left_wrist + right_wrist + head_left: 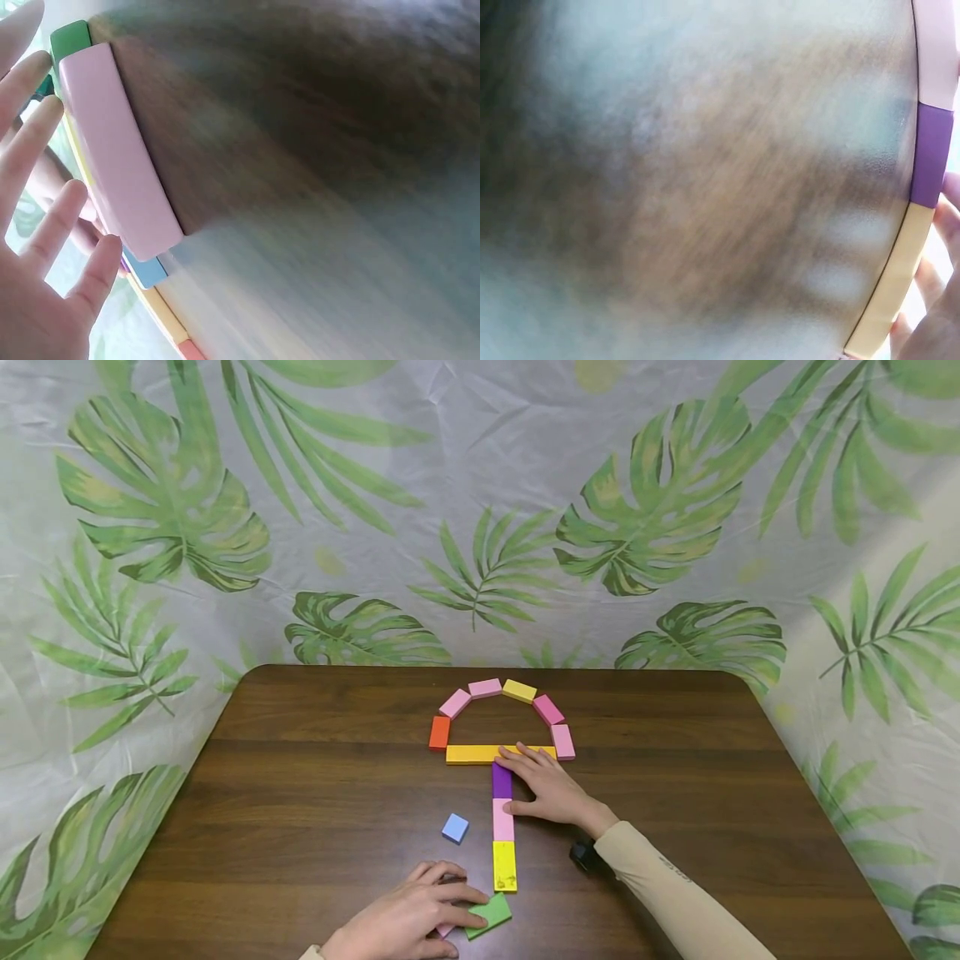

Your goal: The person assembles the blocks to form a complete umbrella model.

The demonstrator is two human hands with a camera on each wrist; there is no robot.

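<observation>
My right hand (pixel 551 789) lies spread with its fingertips on the long orange block (pixel 472 755) and its thumb at the edge of a pink block (pixel 502 820). Between these two sits a purple block (pixel 502 782), and a yellow block (pixel 505 864) continues the column downward. Lower down, my left hand (pixel 420 914) reaches its extended fingers to a tilted green block (pixel 491 917) just below the yellow one. A second pink block (pixel 120 150) shows near those fingers in the left wrist view; from the head it is mostly hidden under the hand.
Above the orange block, an arch of several blocks runs from a red block (pixel 439 732) to a pink end block (pixel 562 742). A light blue block (pixel 454 828) lies left of the column. Beside the right wrist is a small black object (pixel 582 855). The wooden table (pixel 300 802) meets a leaf-print cloth (pixel 480 485).
</observation>
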